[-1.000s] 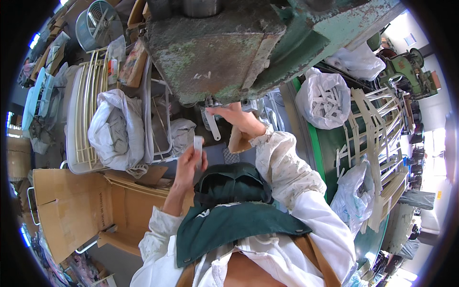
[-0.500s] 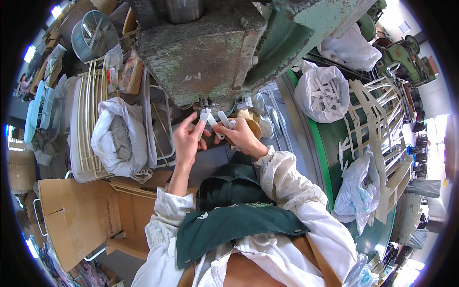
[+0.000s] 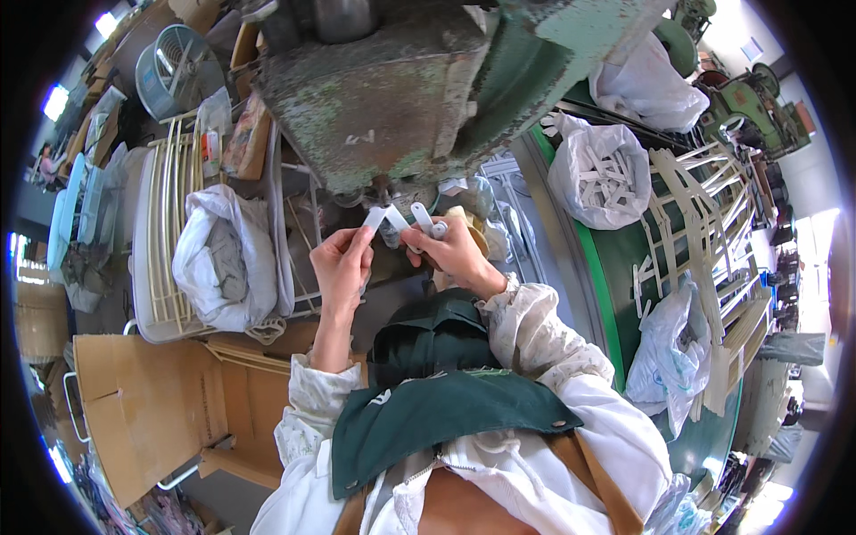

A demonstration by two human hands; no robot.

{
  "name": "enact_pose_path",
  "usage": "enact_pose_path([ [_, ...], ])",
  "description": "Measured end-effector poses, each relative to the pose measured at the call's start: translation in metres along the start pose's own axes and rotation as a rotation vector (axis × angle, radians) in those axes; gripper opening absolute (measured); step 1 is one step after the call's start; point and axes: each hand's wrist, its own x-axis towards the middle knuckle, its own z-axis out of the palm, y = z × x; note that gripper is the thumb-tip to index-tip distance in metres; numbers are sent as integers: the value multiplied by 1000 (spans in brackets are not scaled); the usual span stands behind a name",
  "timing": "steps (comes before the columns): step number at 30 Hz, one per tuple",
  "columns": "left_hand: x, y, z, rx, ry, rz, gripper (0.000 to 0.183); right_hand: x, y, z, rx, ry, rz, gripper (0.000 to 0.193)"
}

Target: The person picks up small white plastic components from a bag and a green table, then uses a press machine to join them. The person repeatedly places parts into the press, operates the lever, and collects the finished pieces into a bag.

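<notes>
Below the punch of a worn green press (image 3: 357, 138), my left hand (image 3: 341, 272) pinches a flat white strip (image 3: 375, 218) between thumb and fingers. My right hand (image 3: 464, 259) grips a second white strip (image 3: 397, 218), whose upper end meets the first one in a V just under the punch tip (image 3: 382, 192). Also in the right hand is another white piece with rounded ends (image 3: 421, 214), sticking up beside the thumb. Whether the two meeting strips are joined cannot be made out. The lower ends of the pieces are hidden by my fingers.
On the right, a white sack of white strips (image 3: 613, 183) stands on a green-topped table (image 3: 615, 267), near stacked slatted frames (image 3: 713, 267) and another plastic bag (image 3: 669, 357). An open sack (image 3: 223, 259) sits at left, above an open cardboard box (image 3: 147, 410).
My left hand has moved slightly left and down, its fingers curling closer together. The strips' meeting ends now sit spread in a wider V. My right hand has barely shifted.
</notes>
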Motion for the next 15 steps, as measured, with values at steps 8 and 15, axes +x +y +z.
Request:
enact_pose_path([
  [8,-19,-25,-3,-77,-309,-135,47,-34,19,-142,94,672,-329,21],
  [15,-22,-41,44,15,-324,-175,30,-23,31,-150,268,489,-62,22],
])
